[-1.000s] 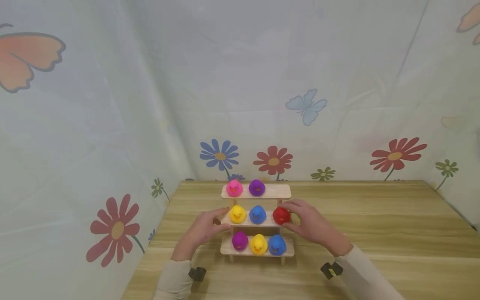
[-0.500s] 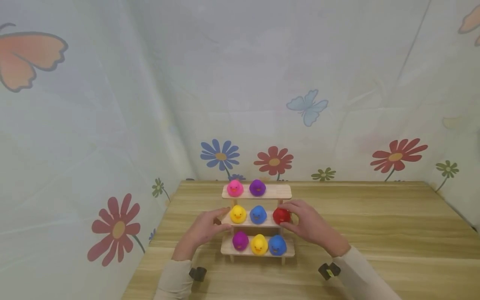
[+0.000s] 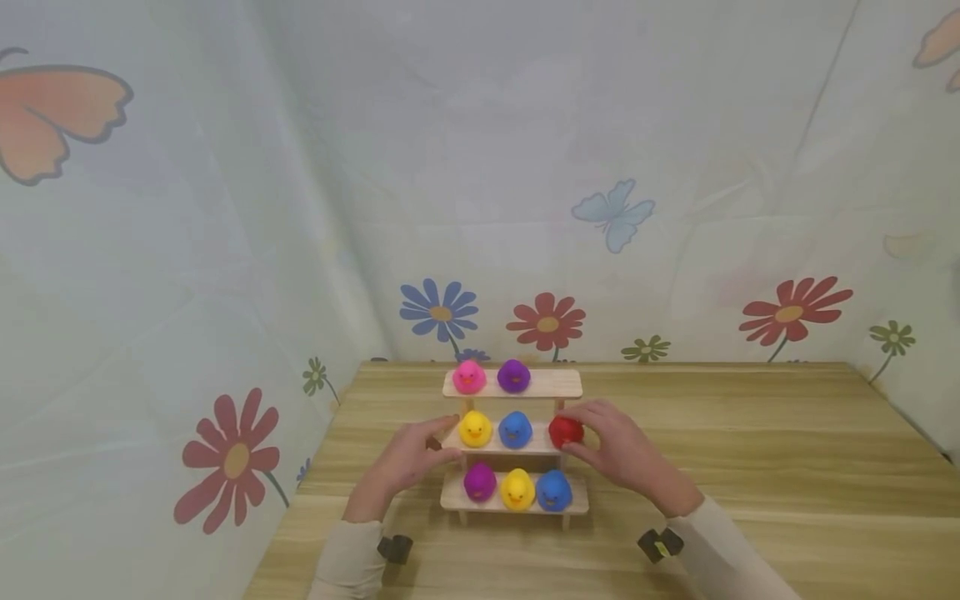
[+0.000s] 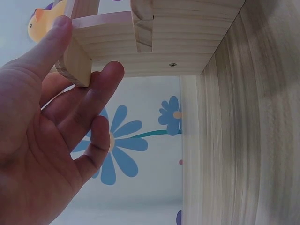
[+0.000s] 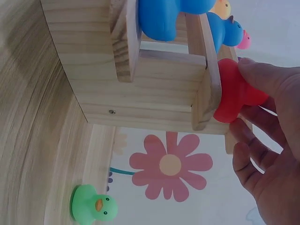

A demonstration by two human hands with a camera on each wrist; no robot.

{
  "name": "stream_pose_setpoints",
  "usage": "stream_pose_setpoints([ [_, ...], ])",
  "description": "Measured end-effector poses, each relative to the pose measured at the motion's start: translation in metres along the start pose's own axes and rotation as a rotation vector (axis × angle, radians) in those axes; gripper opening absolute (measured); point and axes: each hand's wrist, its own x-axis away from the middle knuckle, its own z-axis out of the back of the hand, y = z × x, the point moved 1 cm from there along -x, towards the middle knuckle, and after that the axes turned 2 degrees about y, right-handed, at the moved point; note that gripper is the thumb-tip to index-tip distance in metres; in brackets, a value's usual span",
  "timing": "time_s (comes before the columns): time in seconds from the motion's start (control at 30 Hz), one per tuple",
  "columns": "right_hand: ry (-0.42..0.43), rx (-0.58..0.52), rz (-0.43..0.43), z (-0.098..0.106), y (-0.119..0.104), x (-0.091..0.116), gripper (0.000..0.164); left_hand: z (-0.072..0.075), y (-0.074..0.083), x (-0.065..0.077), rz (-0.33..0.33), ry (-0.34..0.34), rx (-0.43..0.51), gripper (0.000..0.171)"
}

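A three-tier wooden shelf (image 3: 454,502) carries rubber ducks in rows. My left hand (image 3: 411,454) holds the left end of the middle tier; in the left wrist view, its thumb and fingers pinch the board end (image 4: 77,63). At the middle tier's right end my right hand (image 3: 618,442) pinches a red rubber duck (image 3: 566,432) between thumb and fingers. The right wrist view shows this red duck (image 5: 229,91) on the board. Left of it stand a blue duck (image 3: 515,430) and a yellow duck (image 3: 476,429).
The top tier bears a pink duck (image 3: 469,377) and a purple duck (image 3: 513,377). Below are a magenta duck (image 3: 480,482), another yellow duck (image 3: 517,489) and another blue duck (image 3: 554,491). A green duck (image 5: 91,205) sits on the table, visible only in the right wrist view.
The red duck has shifted very slightly to the right in my right hand's fingers. My left hand stays at the shelf's end.
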Motion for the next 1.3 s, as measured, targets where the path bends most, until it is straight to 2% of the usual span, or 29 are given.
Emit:
stream_pose_setpoints([
  [0.47, 0.082, 0.01, 0.0, 0.013, 0.01, 0.01, 0.044, 0.001, 0.002, 0.001, -0.006, 0.011, -0.006, 0.064],
  [0.83, 0.172, 0.046, 0.063, 0.026, 0.028, 0.022, 0.045, 0.001, 0.001, 0.001, -0.016, 0.016, -0.003, 0.064],
  [1.3, 0.141, 0.091, -0.035, 0.033, 0.058, 0.035, 0.043, -0.001, -0.001, 0.0, -0.001, 0.006, 0.006, 0.065],
])
